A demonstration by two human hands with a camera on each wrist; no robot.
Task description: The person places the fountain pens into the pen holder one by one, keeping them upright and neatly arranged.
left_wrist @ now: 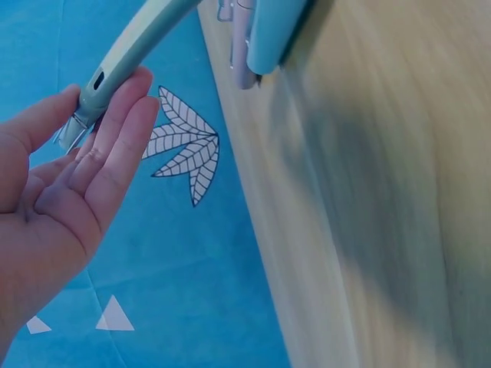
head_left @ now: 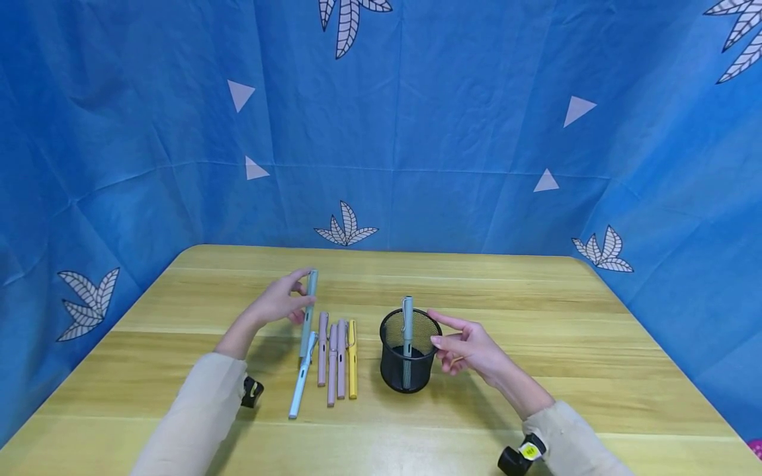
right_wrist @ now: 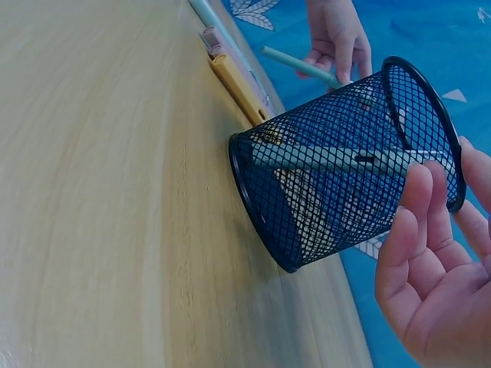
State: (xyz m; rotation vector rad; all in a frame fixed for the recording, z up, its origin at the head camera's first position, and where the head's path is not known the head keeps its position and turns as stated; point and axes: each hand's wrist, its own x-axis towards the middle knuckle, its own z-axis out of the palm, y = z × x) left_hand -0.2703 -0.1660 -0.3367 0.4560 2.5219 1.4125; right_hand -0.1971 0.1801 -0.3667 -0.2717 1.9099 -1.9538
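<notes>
My left hand (head_left: pixel 282 299) pinches a grey-green pen (head_left: pixel 309 307) near its clip end, between thumb and fingers. The pen stands nearly upright beside a row of pens; its lower end is partly behind a light blue pen (head_left: pixel 302 377). With thumb and index finger, my right hand (head_left: pixel 470 344) holds the rim of a black mesh pen holder (head_left: pixel 393 370) at its right side. Inside that holder leans another grey-green pen (head_left: pixel 407 324), clip end up, seen through the mesh in the right wrist view.
Several purple pens (head_left: pixel 323 350) and a yellow pen (head_left: pixel 353 367) lie side by side on the wooden table (head_left: pixel 476 284), between the left hand and the holder. A blue patterned cloth (head_left: pixel 440 132) hangs behind and along both sides.
</notes>
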